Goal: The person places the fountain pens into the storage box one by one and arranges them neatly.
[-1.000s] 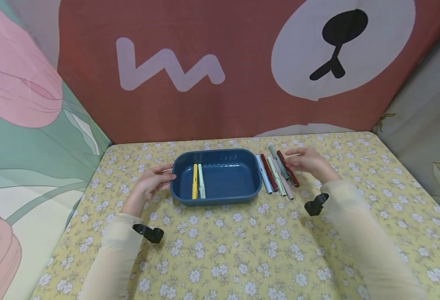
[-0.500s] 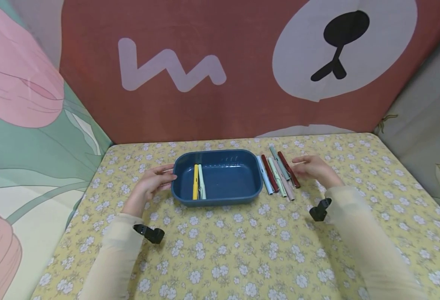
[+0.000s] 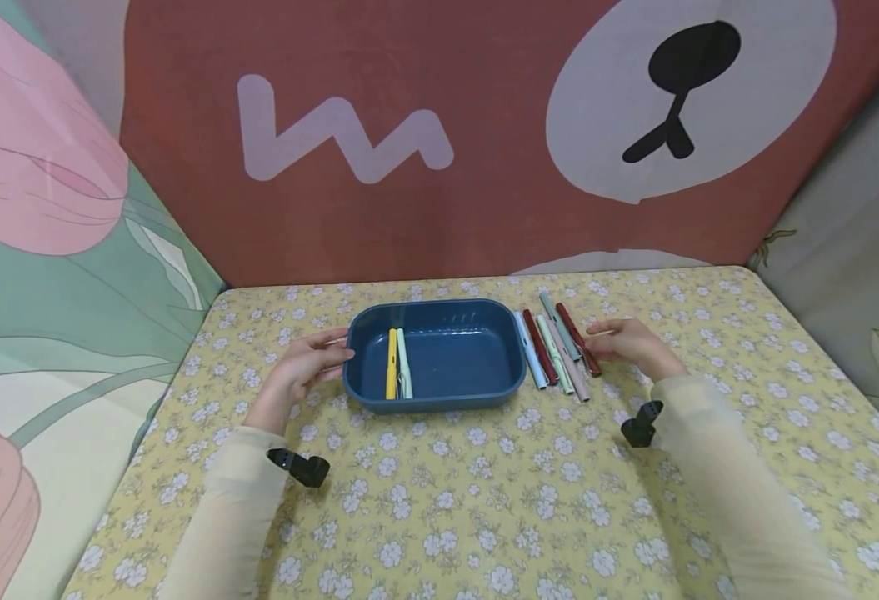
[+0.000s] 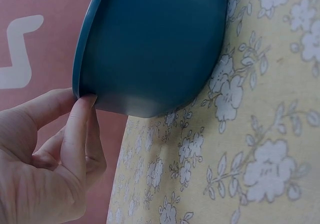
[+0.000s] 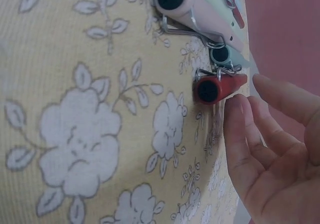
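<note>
A dark blue rectangular basin (image 3: 435, 406) stands mid-table, a yellow pen (image 3: 391, 367) and a pale green pen (image 3: 404, 358) lying side by side in its left part. My left hand (image 3: 307, 365) pinches its left rim; the left wrist view shows thumb and finger at the edge of the blue wall (image 4: 155, 43). Right of the basin lie several clip pens, among them a light blue pen (image 3: 531, 352) and a pinkish pen (image 3: 576, 379). Outermost is a red pen (image 3: 577, 340). Beside it my right hand (image 3: 634, 343) holds nothing, its fingertips close to the red barrel (image 5: 225, 86).
A yellow floral cloth (image 3: 446, 500) covers the table. Behind rises a reddish-brown printed fabric wall (image 3: 484, 225), with more printed fabric at left and right. A grey-green pen (image 3: 547, 304) and the pinkish pen overlap within the group. Each sleeve carries a black camera (image 3: 640, 423).
My right hand has drawn back from the red pen, to the right and slightly nearer to me. The left hand, basin and pens keep their places.
</note>
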Tool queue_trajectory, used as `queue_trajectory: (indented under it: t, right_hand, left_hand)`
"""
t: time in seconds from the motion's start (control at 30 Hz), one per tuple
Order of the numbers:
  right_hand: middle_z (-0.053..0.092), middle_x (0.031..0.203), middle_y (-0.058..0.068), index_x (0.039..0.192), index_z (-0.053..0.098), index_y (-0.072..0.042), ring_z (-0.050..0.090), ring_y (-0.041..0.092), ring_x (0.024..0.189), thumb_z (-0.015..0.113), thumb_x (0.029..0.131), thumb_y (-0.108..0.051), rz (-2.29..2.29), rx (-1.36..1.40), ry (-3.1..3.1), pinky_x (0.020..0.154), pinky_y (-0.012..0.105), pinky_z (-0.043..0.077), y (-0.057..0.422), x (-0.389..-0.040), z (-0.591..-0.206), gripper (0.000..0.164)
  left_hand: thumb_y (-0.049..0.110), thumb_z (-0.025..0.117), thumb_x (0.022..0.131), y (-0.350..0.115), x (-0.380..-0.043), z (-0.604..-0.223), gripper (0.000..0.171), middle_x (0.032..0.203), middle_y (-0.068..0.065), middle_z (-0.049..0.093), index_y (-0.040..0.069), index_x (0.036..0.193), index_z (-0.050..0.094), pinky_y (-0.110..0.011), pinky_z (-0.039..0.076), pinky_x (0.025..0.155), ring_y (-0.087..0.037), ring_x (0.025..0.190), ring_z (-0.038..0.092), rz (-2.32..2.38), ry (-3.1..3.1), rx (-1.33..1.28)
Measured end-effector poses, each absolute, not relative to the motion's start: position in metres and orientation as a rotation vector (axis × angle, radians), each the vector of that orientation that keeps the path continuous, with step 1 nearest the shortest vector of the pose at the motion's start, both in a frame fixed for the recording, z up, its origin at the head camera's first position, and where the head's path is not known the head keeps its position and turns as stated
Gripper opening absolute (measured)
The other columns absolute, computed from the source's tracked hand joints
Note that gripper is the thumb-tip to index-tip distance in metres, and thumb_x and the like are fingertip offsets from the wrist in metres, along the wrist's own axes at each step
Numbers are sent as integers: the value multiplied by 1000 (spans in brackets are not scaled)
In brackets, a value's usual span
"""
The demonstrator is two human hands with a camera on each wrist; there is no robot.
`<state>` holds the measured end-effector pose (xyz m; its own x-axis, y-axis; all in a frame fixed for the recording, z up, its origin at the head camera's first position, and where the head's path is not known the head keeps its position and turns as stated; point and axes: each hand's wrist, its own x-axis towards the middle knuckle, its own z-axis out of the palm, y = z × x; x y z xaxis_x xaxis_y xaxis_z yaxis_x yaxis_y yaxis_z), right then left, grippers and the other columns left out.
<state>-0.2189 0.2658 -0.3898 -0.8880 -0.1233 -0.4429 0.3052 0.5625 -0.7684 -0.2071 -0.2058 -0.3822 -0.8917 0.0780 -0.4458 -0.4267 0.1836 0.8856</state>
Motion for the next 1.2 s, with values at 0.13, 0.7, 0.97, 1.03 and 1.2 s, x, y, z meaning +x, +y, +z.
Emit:
queue_trajectory:
  t: [0.13, 0.7, 0.97, 1.03, 1.2]
  right_hand:
    - [47, 141, 25, 142, 39, 4, 55, 31, 121, 53, 99, -25, -1264, 139, 2358, 108, 48, 45, 265, -218, -391, 54]
    - [42, 141, 29, 140, 40, 7, 52, 36, 123, 57, 96, -18, -1213, 124, 2384, 104, 47, 48, 261, -218, -396, 53]
    - [53, 124, 25, 140, 38, 7, 63, 22, 95, 62, 93, -16, -1128, 128, 2399, 88, 37, 56, 258, -224, -397, 58]
    - [55, 117, 19, 139, 39, 8, 61, 13, 86, 64, 92, -15, -1123, 142, 2398, 80, 31, 57, 257, -225, -396, 58]
    - [52, 117, 21, 138, 38, 10, 60, 12, 86, 64, 91, -12, -1120, 152, 2397, 79, 29, 56, 255, -225, -394, 58]
  left_hand:
    - [9, 60, 94, -206, -207, -383, 61, 153, -15, 36, 14, 149, 35, -13, 58, 68, 2, 82, 67, 1758, 2074, -326]
    - [9, 61, 93, -205, -207, -382, 62, 153, -15, 34, 14, 149, 36, -13, 58, 67, 2, 80, 67, 1762, 2074, -330]
    - [8, 60, 93, -205, -207, -381, 61, 152, -16, 37, 14, 149, 36, -13, 58, 67, 0, 82, 68, 1761, 2070, -343]
    - [8, 60, 93, -205, -208, -382, 61, 151, -16, 37, 14, 149, 36, -14, 58, 68, 0, 81, 68, 1760, 2069, -344]
    - [9, 60, 94, -206, -207, -382, 60, 151, -15, 38, 15, 149, 36, -14, 58, 69, 1, 80, 68, 1762, 2067, -343]
